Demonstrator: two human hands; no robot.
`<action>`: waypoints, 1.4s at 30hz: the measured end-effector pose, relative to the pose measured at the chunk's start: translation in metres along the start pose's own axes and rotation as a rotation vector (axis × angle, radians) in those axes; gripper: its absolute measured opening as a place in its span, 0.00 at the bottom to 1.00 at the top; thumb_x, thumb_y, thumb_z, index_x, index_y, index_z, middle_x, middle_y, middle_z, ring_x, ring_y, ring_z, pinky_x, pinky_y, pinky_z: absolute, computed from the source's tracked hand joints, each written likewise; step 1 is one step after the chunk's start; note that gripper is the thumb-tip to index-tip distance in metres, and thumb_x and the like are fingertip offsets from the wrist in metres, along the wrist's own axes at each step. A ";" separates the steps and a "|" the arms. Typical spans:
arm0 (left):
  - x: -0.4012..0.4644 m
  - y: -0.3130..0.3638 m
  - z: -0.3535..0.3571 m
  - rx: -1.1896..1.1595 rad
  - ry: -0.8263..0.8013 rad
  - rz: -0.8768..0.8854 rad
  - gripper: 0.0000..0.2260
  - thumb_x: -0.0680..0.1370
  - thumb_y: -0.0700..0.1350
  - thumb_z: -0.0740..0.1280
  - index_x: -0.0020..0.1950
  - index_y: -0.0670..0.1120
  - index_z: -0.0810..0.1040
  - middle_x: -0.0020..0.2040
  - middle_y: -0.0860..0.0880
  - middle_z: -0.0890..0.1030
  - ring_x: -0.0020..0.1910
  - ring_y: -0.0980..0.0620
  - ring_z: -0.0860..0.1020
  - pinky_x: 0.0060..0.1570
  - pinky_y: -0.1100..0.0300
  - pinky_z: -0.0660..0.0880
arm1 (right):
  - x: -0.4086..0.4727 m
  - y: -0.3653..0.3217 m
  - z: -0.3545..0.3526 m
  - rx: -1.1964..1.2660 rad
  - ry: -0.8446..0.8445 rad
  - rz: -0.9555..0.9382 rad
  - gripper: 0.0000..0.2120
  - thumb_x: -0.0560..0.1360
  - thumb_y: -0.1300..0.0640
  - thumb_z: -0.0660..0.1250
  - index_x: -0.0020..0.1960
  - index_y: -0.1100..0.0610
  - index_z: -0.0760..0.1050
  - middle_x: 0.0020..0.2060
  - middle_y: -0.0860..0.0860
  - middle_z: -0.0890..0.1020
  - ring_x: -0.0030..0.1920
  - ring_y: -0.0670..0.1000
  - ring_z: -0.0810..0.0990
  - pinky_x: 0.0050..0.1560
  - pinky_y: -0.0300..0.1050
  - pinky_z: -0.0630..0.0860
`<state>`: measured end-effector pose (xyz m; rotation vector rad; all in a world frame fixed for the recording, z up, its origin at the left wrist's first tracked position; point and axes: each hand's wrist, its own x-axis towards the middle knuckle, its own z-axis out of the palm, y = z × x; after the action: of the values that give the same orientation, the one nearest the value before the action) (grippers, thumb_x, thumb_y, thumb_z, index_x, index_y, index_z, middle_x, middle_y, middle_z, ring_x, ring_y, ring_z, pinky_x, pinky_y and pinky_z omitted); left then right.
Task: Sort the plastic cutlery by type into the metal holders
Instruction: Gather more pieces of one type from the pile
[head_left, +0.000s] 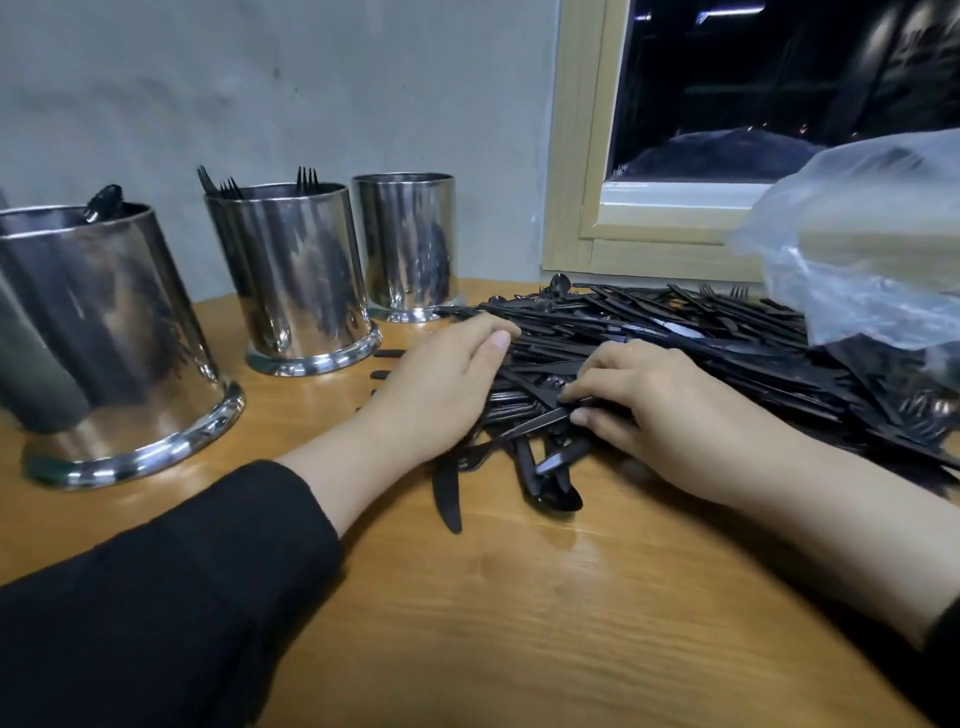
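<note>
Task was barely started, judging by the layout. Three metal holders stood along the wall side of the wooden table (519, 623): near-left holder (104, 353), middle holder (296, 280), far holder (408, 244). Middle holder showed three fork heads (307, 176) above the rim, so forks were going there. Near-left holder had one dark piece (106, 200) poking out, type unclear. Far holder showed nothing above the rim; inside hidden.

Nearly all was left: a big pile of black plastic cutlery (675, 343) lay on the table right of the holders, far too many to count, knives, spoons and forks mixed. A few strays sat at the near edge: one knife (449, 499), one spoon (558, 496).

Left hand (441, 384) lay on the pile's left edge, fingers fairly straight and together, pressing down, gripping nothing visible. Right hand (665, 410) had fingers curled and pinching a black utensil handle (535, 422) near the pile's front; type not clear.

One clear plastic bag (872, 234) sat over the pile's right end, below one window (753, 104).
</note>
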<state>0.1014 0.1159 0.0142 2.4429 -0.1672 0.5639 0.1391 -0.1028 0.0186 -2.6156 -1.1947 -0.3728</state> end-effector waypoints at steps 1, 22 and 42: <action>0.001 -0.005 -0.004 -0.069 0.065 -0.028 0.14 0.87 0.49 0.56 0.65 0.52 0.79 0.60 0.57 0.82 0.60 0.60 0.77 0.56 0.65 0.70 | -0.001 0.001 0.001 0.009 -0.003 0.003 0.14 0.78 0.45 0.63 0.60 0.46 0.81 0.52 0.43 0.77 0.54 0.50 0.75 0.57 0.58 0.74; -0.008 -0.012 -0.028 -0.142 -0.041 -0.009 0.11 0.82 0.56 0.62 0.58 0.58 0.83 0.45 0.64 0.83 0.49 0.67 0.79 0.50 0.74 0.71 | -0.013 -0.008 -0.022 0.588 0.306 0.257 0.02 0.76 0.51 0.73 0.45 0.45 0.84 0.37 0.45 0.85 0.35 0.41 0.78 0.36 0.29 0.70; -0.004 0.013 -0.019 -1.253 0.109 -0.291 0.04 0.80 0.42 0.69 0.46 0.43 0.79 0.39 0.46 0.82 0.41 0.50 0.82 0.45 0.60 0.81 | -0.011 -0.024 -0.020 0.893 0.465 0.274 0.01 0.75 0.59 0.74 0.45 0.54 0.82 0.36 0.49 0.85 0.38 0.45 0.81 0.45 0.39 0.77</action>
<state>0.0880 0.1165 0.0332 1.1840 -0.0725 0.2954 0.1111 -0.1020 0.0362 -1.7431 -0.6158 -0.2773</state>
